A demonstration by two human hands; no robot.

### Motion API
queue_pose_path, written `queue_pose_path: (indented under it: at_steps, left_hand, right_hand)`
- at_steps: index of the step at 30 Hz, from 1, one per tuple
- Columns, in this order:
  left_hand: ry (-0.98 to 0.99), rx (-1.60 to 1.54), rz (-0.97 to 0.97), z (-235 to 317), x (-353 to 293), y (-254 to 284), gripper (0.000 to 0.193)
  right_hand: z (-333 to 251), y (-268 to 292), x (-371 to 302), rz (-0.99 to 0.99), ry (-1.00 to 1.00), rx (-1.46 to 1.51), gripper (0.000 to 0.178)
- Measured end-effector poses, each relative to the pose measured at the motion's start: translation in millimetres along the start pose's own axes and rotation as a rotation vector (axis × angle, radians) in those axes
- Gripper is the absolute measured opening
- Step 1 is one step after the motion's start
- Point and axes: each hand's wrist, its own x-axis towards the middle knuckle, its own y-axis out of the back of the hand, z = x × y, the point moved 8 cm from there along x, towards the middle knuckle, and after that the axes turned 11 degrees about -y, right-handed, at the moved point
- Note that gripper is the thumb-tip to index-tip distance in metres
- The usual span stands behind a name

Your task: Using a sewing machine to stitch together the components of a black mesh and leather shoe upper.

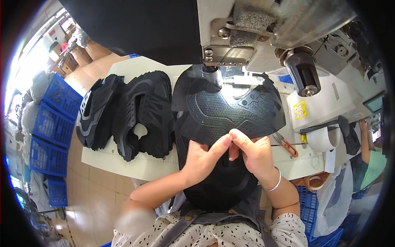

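Observation:
A black textured shoe upper (214, 109) lies under the lit needle area of a sewing machine (230, 53). At its near edge my left hand (205, 158) pinches the material between thumb and fingers. My right hand (256, 154), a white bangle on its wrist, pinches the same edge, its thumb almost touching the left thumb. Below both hands more black material (220, 187) hangs toward my lap; whether it belongs to the same upper I cannot tell. The left fingers are partly hidden behind the upper.
Stacks of black and grey shoe uppers (152, 111) lie on the pale table (109, 162) at left. Orange-handled scissors (289, 147) rest right of my hands. Blue crates (53, 123) stand at far left. Another person's arm (365, 142) shows at far right.

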Motion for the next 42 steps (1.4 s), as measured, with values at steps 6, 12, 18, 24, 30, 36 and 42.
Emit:
queue_pose_path:
  at_steps: [6,12,18,24,30,36,42]
  left_hand:
    - [0.059,0.19,0.144,-3,13,4,0.015]
    - [-0.019,0.341,0.089,9,14,9,0.018]
    - [0.108,0.18,0.177,2,17,15,0.016]
    - [0.097,0.197,0.209,7,23,15,0.013]
    - [0.028,0.211,0.204,10,29,15,0.012]
    - [0.046,0.225,0.183,10,33,18,0.012]
    - [0.084,0.256,0.166,12,38,21,0.012]
  right_hand:
    - [-9,-8,-29,-0.103,-0.113,-0.339,0.011]
    - [-101,15,-72,0.4,0.852,-0.892,0.014]
    - [-74,65,13,0.203,0.252,-0.649,0.026]
    - [-88,67,14,0.173,0.284,-0.46,0.028]
    - [-86,65,20,0.151,0.256,-0.398,0.023]
    - [-86,62,17,0.154,0.285,-0.408,0.021]
    - [-84,61,16,0.147,0.274,-0.38,0.02]
